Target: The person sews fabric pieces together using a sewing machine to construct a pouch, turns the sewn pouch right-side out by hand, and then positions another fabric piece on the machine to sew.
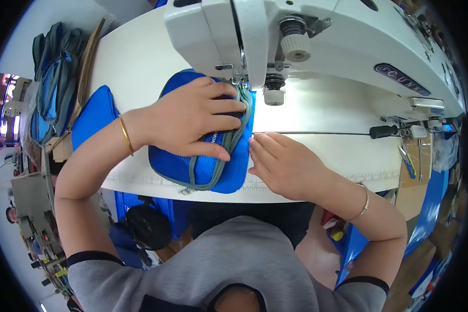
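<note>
Near edge: I see a ruler (359, 176) marked along the table (338, 156), with the near end of a blue panel (239, 174) lying over it.
Pouch (166, 162): left of centre, partly on top of the panel, its far end close to the needle area. I judge that uneven pressure from the two hands could let the layers creep apart and leave the edges crooked.
Right hand (286, 166): palm down, loosely extended, fingers together and slightly bent. The tips meet the panel's right edge; I see nothing grasped.
Tool (384, 132): black-handled, well to the right. A dark line runs left from it; shank or table seam, I cannot tell.
Left hand (187, 117): fingers spread wide, flat on the pouch, pressing rather than clenching.
Trim (218, 171): grey-green, curving past the left fingertips. Left unsmoothed, a fold could get trapped farther up.
Foot (238, 79): just beyond the left fingers. Should they slide forward with the cloth, I would fear a nip.
Machine (343, 47): white, across the far side; whether it runs, I cannot tell.
</note>
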{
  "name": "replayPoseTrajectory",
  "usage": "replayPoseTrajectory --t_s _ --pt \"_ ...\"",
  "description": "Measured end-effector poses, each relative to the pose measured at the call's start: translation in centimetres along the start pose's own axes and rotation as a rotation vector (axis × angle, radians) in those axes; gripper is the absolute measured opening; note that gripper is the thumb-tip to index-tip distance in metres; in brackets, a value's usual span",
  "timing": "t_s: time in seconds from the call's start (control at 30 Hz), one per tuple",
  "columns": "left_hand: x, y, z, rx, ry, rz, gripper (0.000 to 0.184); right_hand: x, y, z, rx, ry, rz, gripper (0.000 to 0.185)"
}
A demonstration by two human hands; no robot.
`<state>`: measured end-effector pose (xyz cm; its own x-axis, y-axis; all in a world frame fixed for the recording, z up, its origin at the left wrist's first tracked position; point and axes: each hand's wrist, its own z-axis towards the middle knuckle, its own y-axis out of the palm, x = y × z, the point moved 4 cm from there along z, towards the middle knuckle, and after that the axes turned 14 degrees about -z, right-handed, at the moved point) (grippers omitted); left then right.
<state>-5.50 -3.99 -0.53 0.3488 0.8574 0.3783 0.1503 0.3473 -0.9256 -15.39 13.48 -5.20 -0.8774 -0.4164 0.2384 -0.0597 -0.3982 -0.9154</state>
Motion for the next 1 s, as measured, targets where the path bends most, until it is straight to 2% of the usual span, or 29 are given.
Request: replayPoseTrajectory --t_s 0.07,0.1,0.13,0.17,0.2,0.23,0.27,0.3,0.33,0.4,0.47,0.5,0.53,0.6,0.63,0.7,0.73,0.77,0.83,0.87,0.97,1.0 --pt "-0.4 0.6 0.4 0.018 0.031 -0.111 0.056 0.1 0.0 0.0 -0.059 -0.023 0.037 0.033" --pt "-0.9 1.4 0.4 0.108 0.109 -0.103 0.057 -0.2 -0.1 0.0 -0.058 -0.008 0.03 0.033" --pt "-1.3 2.0 0.3 0.103 0.124 -0.101 0.057 -0.1 0.0 -0.1 -0.089 0.192 0.237 0.034" --pt "-1.6 2.2 -0.1 0.189 0.111 -0.167 0.058 0.1 0.1 -0.3 -0.118 0.391 0.447 0.035" --pt "-2.0 2.4 -0.5 0.276 0.098 -0.231 0.059 0.0 -0.5 0.3 -0.118 0.402 0.439 0.035" --pt "-2.3 2.9 -0.9 0.384 0.106 -0.276 0.061 0.6 -0.6 0.5 -0.172 0.794 1.018 0.034" --pt "-2.5 3.2 -1.2 0.383 0.114 -0.278 0.061 0.2 0.0 0.4 -0.211 1.179 1.604 0.033" --pt "-2.7 3.1 -1.6 0.486 0.107 -0.29 0.06 -0.1 0.7 0.9 -0.164 1.171 1.757 0.033" --pt "-2.8 3.1 -2.1 0.589 0.1 -0.302 0.06 -0.3 1.1 1.4 -0.162 1.18 1.754 0.033" --pt "-3.1 3.2 -2.5 0.651 0.066 -0.363 0.056 -0.9 2.0 2.3 -0.063 1.304 2.135 0.026" --pt "-2.8 2.6 -2.9 0.73 0.058 -0.274 0.051 -1.0 2.3 2.4 -0.13 1.297 2.156 0.025" --pt "-2.2 2.0 -2.6 0.737 -0.05 -0.257 0.043 -1.2 2.4 2.4 -0.194 1.281 2.179 0.024" --pt "-1.9 2.0 -2.1 0.739 -0.051 -0.258 0.043 -1.5 2.7 2.4 -0.197 1.282 2.178 0.024" --pt "-2.0 1.8 -1.7 0.855 -0.301 -0.055 0.04 -2.0 3.3 2.2 -0.403 1.233 1.914 0.026" --pt "-2.9 1.9 -1.9 0.797 -0.514 -0.183 0.04 -1.9 3.3 2.2 -0.402 1.265 1.832 0.028" --pt "-4.4 1.4 -2.2 0.721 -0.748 -0.406 0.036 -1.9 2.3 2.5 -0.393 1.31 1.72 0.027" --pt "-4.5 0.1 -1.4 0.486 -0.949 -0.356 0.021 -1.7 2.0 2.4 -0.381 1.351 1.61 0.026" --pt "-5.1 0.3 -1.3 0.482 -0.954 -0.358 0.021 -1.9 2.0 2.4 -0.385 1.351 1.616 0.026" --pt "-5.3 0.5 -0.5 0.531 -0.575 -0.207 0.031 -1.7 2.0 2.5 -0.35 1.385 1.648 0.026" --pt "-5.9 0.7 -0.3 0.488 -0.555 -0.197 0.045 -1.6 2.0 2.6 -0.349 1.381 1.648 0.026" --pt "-5.2 -0.6 1.2 0.415 -0.616 -0.216 0.041 -1.3 1.9 2.8 -0.289 1.304 1.573 0.034" --pt "-5.4 -0.6 1.6 0.413 -0.617 -0.214 0.041 -1.2 2.2 2.8 -0.385 1.297 1.603 0.032"
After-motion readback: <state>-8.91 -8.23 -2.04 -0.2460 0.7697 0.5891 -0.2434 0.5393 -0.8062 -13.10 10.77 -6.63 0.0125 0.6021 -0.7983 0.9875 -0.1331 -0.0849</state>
